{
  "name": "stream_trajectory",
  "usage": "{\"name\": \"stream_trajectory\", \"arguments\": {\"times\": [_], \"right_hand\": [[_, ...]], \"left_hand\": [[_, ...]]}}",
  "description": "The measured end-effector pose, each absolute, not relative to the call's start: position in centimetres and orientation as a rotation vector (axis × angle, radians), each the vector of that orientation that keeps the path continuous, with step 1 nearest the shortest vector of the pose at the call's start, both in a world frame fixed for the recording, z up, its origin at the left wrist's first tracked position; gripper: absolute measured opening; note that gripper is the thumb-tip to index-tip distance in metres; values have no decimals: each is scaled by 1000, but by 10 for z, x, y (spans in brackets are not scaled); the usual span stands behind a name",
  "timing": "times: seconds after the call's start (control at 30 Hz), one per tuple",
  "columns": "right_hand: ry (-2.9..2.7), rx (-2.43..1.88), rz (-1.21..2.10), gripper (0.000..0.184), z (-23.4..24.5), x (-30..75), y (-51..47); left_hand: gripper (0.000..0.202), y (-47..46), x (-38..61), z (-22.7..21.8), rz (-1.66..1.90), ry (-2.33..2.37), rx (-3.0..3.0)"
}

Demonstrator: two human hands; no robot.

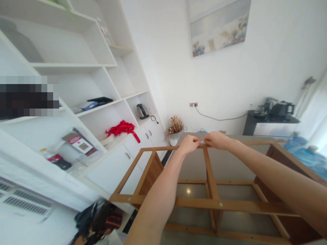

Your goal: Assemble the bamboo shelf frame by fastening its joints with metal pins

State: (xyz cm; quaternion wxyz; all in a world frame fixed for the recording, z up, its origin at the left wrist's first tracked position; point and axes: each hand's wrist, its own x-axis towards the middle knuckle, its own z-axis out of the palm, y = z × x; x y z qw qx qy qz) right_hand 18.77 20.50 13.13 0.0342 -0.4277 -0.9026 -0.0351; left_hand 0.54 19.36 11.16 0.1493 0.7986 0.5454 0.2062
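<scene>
A brown wooden furniture frame [178, 201] with open compartments stands before me. Both arms stretch across it to its far top rail [163, 148]. My left hand [189, 144] is pinched at that rail, near the joint with the middle crossbar [208, 163]. Just to its right, my right hand [217, 140] is pinched too. Between the fingertips of both shows a small, thin, light-coloured piece [202, 142], too small to name. A grey panel [191, 166] is visible behind and below the rail.
White shelving [97, 64] on the left holds a kettle [142, 111] and red ribbon [122, 128]. Blue water bottles [310, 154] stand at right, near a dark-topped cabinet [274, 127]. A cord [219, 119] runs along the wall. Bags [99, 217] lie at lower left.
</scene>
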Motion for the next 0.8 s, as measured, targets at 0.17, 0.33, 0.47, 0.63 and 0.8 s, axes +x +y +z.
{"name": "stream_trajectory", "arguments": {"times": [0.17,0.33,0.47,0.63,0.8], "right_hand": [[-2814,-1277,-109,29,132,189,206],[-2869,-1200,-124,31,133,191,205],[-2900,-1164,-154,31,133,192,205],[-2900,-1150,-197,29,131,191,206],[-2916,-1138,-250,23,132,189,203]], "left_hand": [[30,192,7,109,640,1541,2284],[27,190,8,112,625,1517,2276],[25,189,11,116,611,1530,2269],[26,188,10,116,596,1541,2242],[28,189,5,114,575,1519,2207]]}}
